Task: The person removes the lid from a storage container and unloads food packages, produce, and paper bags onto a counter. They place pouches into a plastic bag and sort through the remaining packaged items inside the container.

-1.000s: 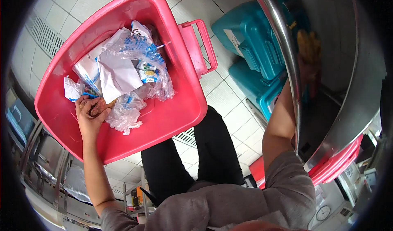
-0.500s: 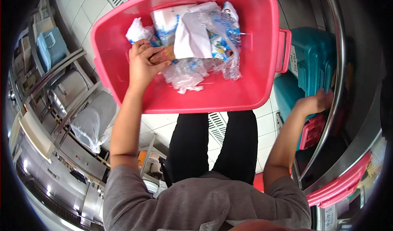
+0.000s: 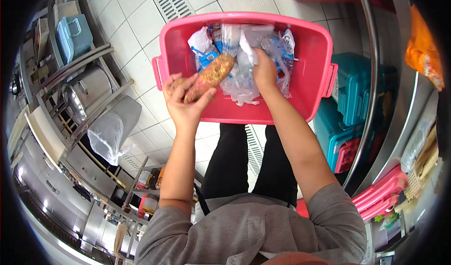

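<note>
Over the left side of the pink bin (image 3: pixel 307 75), the left hand (image 3: pixel 186 109) grips a mottled tuber (image 3: pixel 217 72) — fingers curled around its lower end. The right hand (image 3: pixel 265 72) — closed on white paper (image 3: pixel 247 47) — is above the plastic bags (image 3: pixel 239 87).

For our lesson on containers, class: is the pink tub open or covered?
Open. No lid lies across the pink tub; its inner walls and the crumpled clear plastic inside show plainly from above.
</note>
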The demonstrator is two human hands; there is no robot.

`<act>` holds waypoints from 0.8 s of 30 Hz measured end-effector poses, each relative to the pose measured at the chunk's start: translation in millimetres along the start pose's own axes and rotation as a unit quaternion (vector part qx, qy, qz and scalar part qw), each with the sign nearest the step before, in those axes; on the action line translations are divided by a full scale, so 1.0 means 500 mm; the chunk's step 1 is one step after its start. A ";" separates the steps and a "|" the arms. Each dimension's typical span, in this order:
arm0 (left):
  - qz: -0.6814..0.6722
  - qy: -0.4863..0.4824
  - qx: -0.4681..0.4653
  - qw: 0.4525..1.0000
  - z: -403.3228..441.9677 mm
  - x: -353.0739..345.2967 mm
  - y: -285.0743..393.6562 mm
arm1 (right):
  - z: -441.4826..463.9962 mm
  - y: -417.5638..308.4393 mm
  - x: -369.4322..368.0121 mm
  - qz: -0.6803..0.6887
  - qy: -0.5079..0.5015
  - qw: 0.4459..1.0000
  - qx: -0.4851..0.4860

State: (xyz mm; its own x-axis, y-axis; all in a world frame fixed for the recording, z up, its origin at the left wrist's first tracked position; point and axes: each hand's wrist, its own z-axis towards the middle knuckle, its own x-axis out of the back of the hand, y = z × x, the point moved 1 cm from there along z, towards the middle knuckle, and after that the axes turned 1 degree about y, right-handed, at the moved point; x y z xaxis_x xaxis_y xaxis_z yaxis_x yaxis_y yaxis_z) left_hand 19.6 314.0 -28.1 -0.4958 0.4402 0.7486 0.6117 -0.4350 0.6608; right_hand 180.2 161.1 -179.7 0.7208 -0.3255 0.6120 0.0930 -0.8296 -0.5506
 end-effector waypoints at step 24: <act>-0.099 0.031 0.060 0.993 0.004 0.176 0.008 | -0.241 -0.044 1.057 -0.416 0.426 0.803 -0.032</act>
State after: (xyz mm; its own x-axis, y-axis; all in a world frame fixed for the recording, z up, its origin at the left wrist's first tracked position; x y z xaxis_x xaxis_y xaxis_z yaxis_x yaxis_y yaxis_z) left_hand -20.4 352.6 40.2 -0.6475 0.4572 0.6097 0.5660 -0.2472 0.7865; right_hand 476.1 -47.6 224.3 -0.3065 0.1833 0.9341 0.2437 -0.9335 0.2632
